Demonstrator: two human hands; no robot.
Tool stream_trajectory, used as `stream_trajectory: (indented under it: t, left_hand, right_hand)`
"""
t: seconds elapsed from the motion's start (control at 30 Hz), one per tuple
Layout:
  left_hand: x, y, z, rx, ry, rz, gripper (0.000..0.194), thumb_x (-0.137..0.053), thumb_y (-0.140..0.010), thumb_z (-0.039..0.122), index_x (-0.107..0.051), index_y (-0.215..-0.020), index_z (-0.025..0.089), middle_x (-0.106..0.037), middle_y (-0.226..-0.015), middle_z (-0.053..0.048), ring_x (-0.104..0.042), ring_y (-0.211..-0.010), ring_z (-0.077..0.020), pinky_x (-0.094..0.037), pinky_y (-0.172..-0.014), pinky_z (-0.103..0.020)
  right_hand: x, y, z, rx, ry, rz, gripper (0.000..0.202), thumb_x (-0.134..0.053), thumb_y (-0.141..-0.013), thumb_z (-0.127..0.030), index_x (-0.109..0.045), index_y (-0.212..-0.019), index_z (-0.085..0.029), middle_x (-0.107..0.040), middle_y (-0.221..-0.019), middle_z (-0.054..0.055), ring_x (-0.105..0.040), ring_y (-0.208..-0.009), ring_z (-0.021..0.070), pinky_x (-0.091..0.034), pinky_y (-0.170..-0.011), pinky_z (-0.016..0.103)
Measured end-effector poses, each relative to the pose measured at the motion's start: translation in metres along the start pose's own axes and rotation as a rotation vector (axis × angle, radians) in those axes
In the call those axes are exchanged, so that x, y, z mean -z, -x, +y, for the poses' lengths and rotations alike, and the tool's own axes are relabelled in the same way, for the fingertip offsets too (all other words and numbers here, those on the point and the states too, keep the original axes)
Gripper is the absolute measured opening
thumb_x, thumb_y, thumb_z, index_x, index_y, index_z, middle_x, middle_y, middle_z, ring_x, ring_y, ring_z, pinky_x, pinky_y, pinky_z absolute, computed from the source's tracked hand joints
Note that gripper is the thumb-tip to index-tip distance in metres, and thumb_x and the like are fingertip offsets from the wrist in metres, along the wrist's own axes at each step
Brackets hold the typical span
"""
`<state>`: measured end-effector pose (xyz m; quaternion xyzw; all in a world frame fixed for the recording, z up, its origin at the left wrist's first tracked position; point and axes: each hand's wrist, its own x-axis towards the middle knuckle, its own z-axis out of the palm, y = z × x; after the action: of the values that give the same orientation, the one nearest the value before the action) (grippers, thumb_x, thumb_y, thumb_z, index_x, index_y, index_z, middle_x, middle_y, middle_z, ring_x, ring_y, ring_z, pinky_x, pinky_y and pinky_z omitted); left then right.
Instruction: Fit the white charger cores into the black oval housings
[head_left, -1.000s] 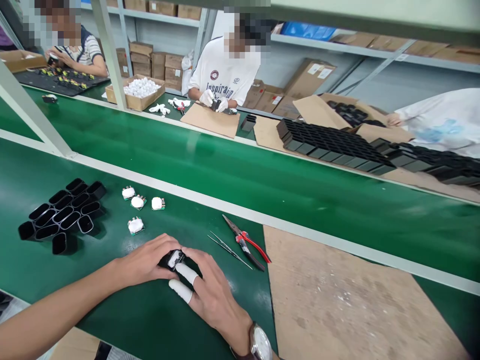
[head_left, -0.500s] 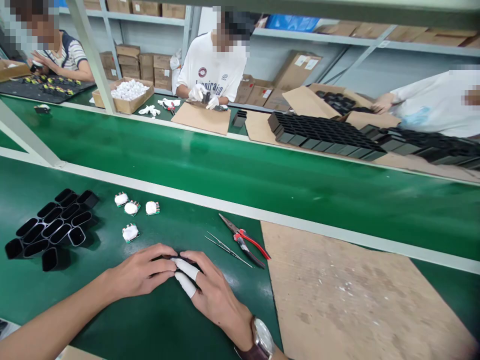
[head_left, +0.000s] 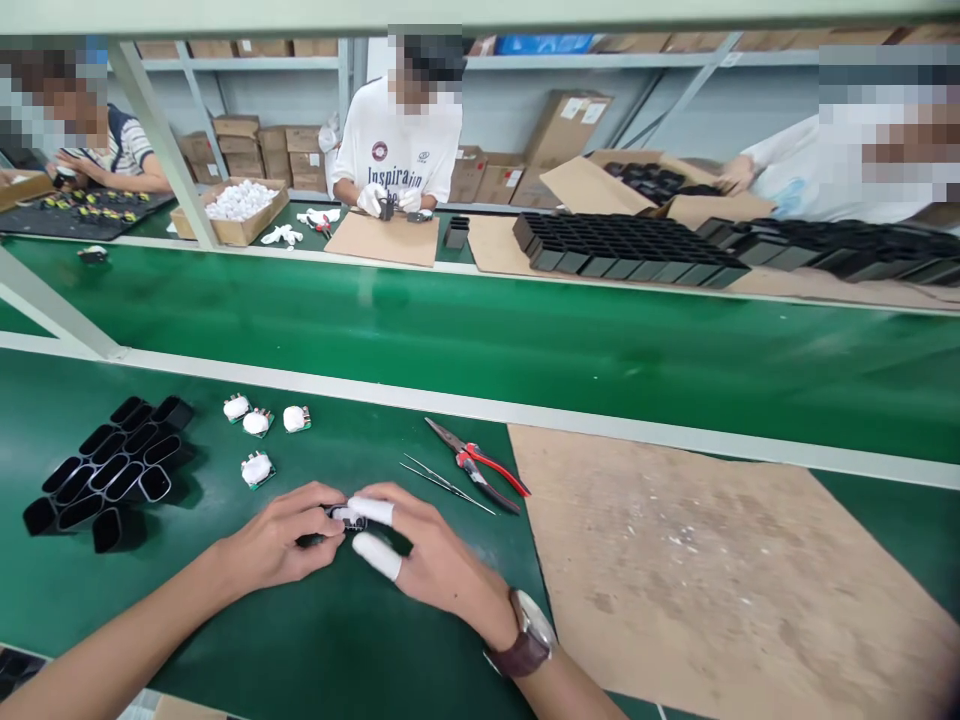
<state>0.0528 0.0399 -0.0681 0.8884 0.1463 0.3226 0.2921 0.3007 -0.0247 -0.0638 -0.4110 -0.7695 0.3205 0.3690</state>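
Between my hands is a small black housing with a white-topped part showing at its mouth. My left hand is closed on the housing, fingers on its far side and thumb on the near side. My right hand wears white finger cots on two fingers. Its fingertips pinch about the right end of the housing, where the white part shows. Beyond my left hand lie several small circuit boards with white tops. Tweezers and red-and-black long-nose pliers lie beyond my right hand.
Several black housings stand grouped at the left. A cardboard sheet covers the right side of the green bench. Beyond a pale rail, people work at the opposite bench, among rows of black housings and a box of white pieces.
The housing has tilted, and its white part has come into sight. The right hand's covered fingers have spread somewhat. My view has shifted, moving the background in the picture.
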Motion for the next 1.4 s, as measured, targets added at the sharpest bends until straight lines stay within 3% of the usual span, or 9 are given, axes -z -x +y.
stream_trajectory:
  t: [0.23,0.4,0.63,0.83,0.97,1.07,1.17,1.27,1.4]
  left_hand:
    - [-0.004,-0.003,0.009,0.069,-0.051,-0.025,0.010,-0.067,-0.098,0.013,-0.060,-0.098,0.020,-0.071,-0.113,-0.012,-0.070,-0.098,-0.0210,-0.057,-0.081,-0.033]
    - [0.030,-0.036,0.010,0.126,-0.147,-0.075,0.012,-0.067,-0.098,0.022,-0.063,-0.087,0.020,-0.074,-0.103,-0.008,-0.071,-0.090,-0.0184,-0.056,-0.078,-0.029]
    - [0.115,-0.128,-0.073,0.583,-0.642,0.110,0.015,-0.068,-0.093,0.023,-0.066,-0.079,0.017,-0.070,-0.089,-0.006,-0.069,-0.085,-0.0209,-0.056,-0.085,-0.034]
    - [0.121,-0.142,-0.108,0.710,-0.679,0.113,0.028,-0.067,-0.102,0.036,-0.068,-0.120,0.015,-0.071,-0.118,-0.009,-0.071,-0.101,-0.0226,-0.062,-0.088,-0.042]
    - [0.128,-0.128,-0.088,0.648,-0.649,0.126,0.028,-0.070,-0.096,0.040,-0.077,-0.108,0.015,-0.074,-0.125,-0.015,-0.071,-0.113,-0.0303,-0.060,-0.094,-0.039]
    - [0.148,-0.100,-0.046,0.595,-0.628,0.187,0.042,-0.064,-0.097,0.050,-0.073,-0.125,0.020,-0.069,-0.139,-0.012,-0.069,-0.118,-0.0289,-0.058,-0.099,-0.037]
    - [0.172,-0.051,0.008,0.527,-0.679,0.192,0.050,-0.059,-0.098,0.061,-0.072,-0.127,0.023,-0.072,-0.133,-0.010,-0.070,-0.115,-0.0297,-0.058,-0.098,-0.039]
    - [0.185,0.011,0.049,0.576,-0.765,0.071,0.044,-0.059,-0.097,0.064,-0.076,-0.113,0.026,-0.076,-0.114,-0.007,-0.072,-0.103,-0.0282,-0.059,-0.090,-0.036]
    - [0.178,0.084,0.059,0.697,-0.894,0.019,0.042,-0.064,-0.092,0.065,-0.077,-0.102,0.026,-0.072,-0.101,-0.009,-0.071,-0.090,-0.0294,-0.059,-0.072,-0.036]
  right_hand:
    - [-0.007,-0.002,0.015,-0.132,-0.138,0.135,0.039,-0.050,-0.108,-0.033,-0.056,-0.146,-0.027,-0.069,-0.128,0.010,-0.073,-0.106,0.0196,-0.061,-0.097,0.039]
    - [-0.016,-0.004,0.029,-0.155,-0.237,0.233,0.038,-0.048,-0.107,-0.034,-0.057,-0.142,-0.022,-0.073,-0.116,0.010,-0.078,-0.090,0.0195,-0.065,-0.086,0.039]
    - [-0.021,-0.006,0.038,-0.148,-0.317,0.238,0.039,-0.056,-0.102,-0.044,-0.063,-0.133,-0.021,-0.073,-0.110,0.010,-0.078,-0.085,0.0214,-0.065,-0.079,0.040]
    - [-0.019,-0.007,0.035,-0.117,-0.333,0.232,0.040,-0.055,-0.103,-0.049,-0.068,-0.127,-0.020,-0.072,-0.108,0.012,-0.079,-0.085,0.0234,-0.066,-0.078,0.041]
    - [-0.019,-0.005,0.037,-0.105,-0.297,0.241,0.035,-0.055,-0.103,-0.044,-0.069,-0.126,-0.022,-0.072,-0.110,0.011,-0.079,-0.086,0.0233,-0.066,-0.079,0.041]
    - [-0.022,-0.002,0.040,-0.091,-0.246,0.243,0.031,-0.055,-0.103,-0.038,-0.068,-0.127,-0.023,-0.072,-0.111,0.011,-0.078,-0.087,0.0220,-0.066,-0.079,0.039]
    - [-0.025,-0.003,0.042,-0.043,-0.131,0.239,0.032,-0.053,-0.103,-0.032,-0.065,-0.131,-0.022,-0.070,-0.112,0.010,-0.075,-0.086,0.0199,-0.066,-0.078,0.037]
    - [-0.027,-0.018,0.040,0.020,0.064,0.179,0.038,-0.051,-0.103,-0.025,-0.059,-0.140,-0.022,-0.068,-0.113,0.010,-0.072,-0.082,0.0188,-0.066,-0.080,0.039]
    - [-0.035,-0.068,0.035,0.118,0.306,0.115,0.045,-0.054,-0.100,-0.020,-0.055,-0.145,-0.020,-0.060,-0.139,0.016,-0.065,-0.123,0.0284,-0.057,-0.107,0.051]
